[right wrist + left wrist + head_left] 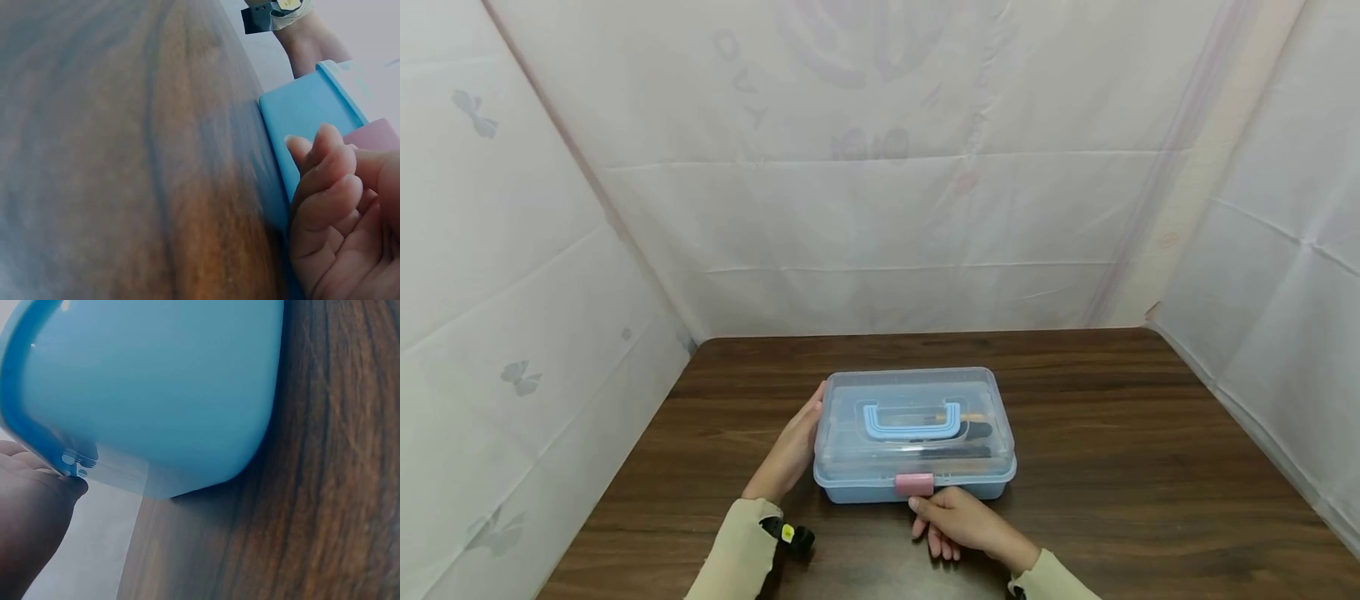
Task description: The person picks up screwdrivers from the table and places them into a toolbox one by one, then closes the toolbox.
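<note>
A light blue box [868, 493] with a clear lid [917, 392], a blue handle [912, 419] and a pink latch [913, 483] sits on the brown wooden table [1112, 450]. Dark tools show dimly through the lid. My left hand [793, 450] rests flat against the box's left end, fingers straight; in the left wrist view the left hand [31, 519] touches the rim of the box [156, 381]. My right hand [958, 525] is at the front, thumb tip touching the latch's lower edge, fingers loosely curled. The right wrist view shows the right hand [337, 212] beside the pink latch [375, 132].
White sheeting [880, 208] walls in the table on the left, back and right. Bare wood lies on both sides of the box and behind it. A small black wrist camera [790, 535] sits on my left wrist.
</note>
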`<state>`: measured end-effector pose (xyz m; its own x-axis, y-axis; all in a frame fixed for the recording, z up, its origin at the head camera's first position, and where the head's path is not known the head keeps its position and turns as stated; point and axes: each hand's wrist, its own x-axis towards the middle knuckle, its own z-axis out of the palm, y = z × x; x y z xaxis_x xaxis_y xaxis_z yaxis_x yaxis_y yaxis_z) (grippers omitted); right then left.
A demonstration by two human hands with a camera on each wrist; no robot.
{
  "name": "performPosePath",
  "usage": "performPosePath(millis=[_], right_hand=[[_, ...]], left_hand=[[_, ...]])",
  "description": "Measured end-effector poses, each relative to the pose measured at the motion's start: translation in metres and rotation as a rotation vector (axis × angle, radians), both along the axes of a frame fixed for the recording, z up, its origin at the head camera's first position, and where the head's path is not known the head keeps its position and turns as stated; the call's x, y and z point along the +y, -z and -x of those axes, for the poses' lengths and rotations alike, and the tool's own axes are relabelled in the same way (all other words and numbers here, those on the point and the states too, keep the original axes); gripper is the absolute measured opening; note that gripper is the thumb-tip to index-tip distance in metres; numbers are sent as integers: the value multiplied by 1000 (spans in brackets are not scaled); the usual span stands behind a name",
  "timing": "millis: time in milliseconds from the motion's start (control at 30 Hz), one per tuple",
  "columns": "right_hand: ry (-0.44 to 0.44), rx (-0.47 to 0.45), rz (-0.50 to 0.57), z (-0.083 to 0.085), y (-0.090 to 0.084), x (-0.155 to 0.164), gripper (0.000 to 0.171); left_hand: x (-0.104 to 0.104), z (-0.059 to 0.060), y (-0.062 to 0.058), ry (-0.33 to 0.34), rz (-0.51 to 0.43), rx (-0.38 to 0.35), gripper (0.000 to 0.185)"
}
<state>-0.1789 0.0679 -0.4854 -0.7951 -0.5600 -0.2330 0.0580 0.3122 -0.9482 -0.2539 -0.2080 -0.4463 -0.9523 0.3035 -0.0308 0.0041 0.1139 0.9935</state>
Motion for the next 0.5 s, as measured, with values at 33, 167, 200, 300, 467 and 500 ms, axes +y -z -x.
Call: performPosePath(millis=[33, 167, 200, 300, 467, 500], right_hand=[[1, -6, 7, 0, 0, 0, 48], [2, -22, 32, 1, 1, 0, 47], [2, -28, 41, 2, 1, 0, 47], [2, -34, 65, 3, 0, 1, 46], [-42, -4, 74, 6, -3, 6, 43], [-57, 15, 68, 6, -4, 8, 42]], left_hand=[[0, 1, 0, 1, 1, -1, 61], [-1, 4, 2, 4, 9, 6, 61], [-1, 4, 2, 2, 12, 8, 62], [-2, 6, 3, -4, 26, 13, 62], [-4, 8, 4, -29, 65, -4, 63], [-4, 8, 4, -33, 71, -5, 62]])
